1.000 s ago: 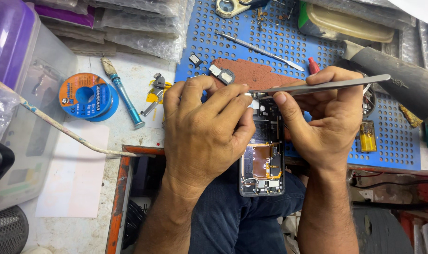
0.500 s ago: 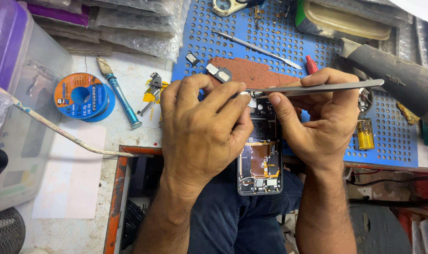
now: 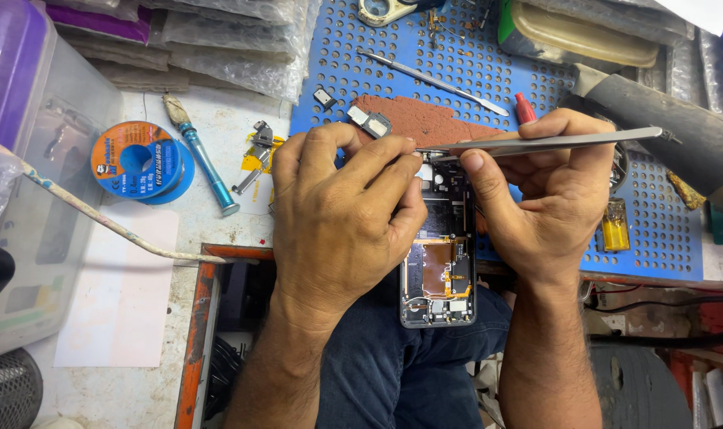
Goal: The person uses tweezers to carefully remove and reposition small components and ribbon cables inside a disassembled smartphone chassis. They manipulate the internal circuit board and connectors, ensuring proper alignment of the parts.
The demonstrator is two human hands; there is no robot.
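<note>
An opened smartphone (image 3: 441, 270) with its back removed shows a copper-coloured board and dark parts; it rests over my lap at the bench edge. My left hand (image 3: 337, 222) grips the phone's upper left side, fingers curled over its top. My right hand (image 3: 552, 199) holds metal tweezers (image 3: 544, 144) that lie nearly level, their tips at the phone's top edge beside my left fingertips. What the tips touch is hidden by my fingers.
A blue perforated mat (image 3: 488, 71) carries a metal spudger (image 3: 433, 81), small phone parts (image 3: 369, 121), a red-brown pad (image 3: 425, 119) and a yellow vial (image 3: 614, 225). A solder spool (image 3: 135, 161), blue screwdriver (image 3: 202, 155) and hot-air nozzle (image 3: 663, 119) lie nearby.
Both hands and the phone stay almost in place; the tweezers' tips have shifted slightly at the phone's top edge.
</note>
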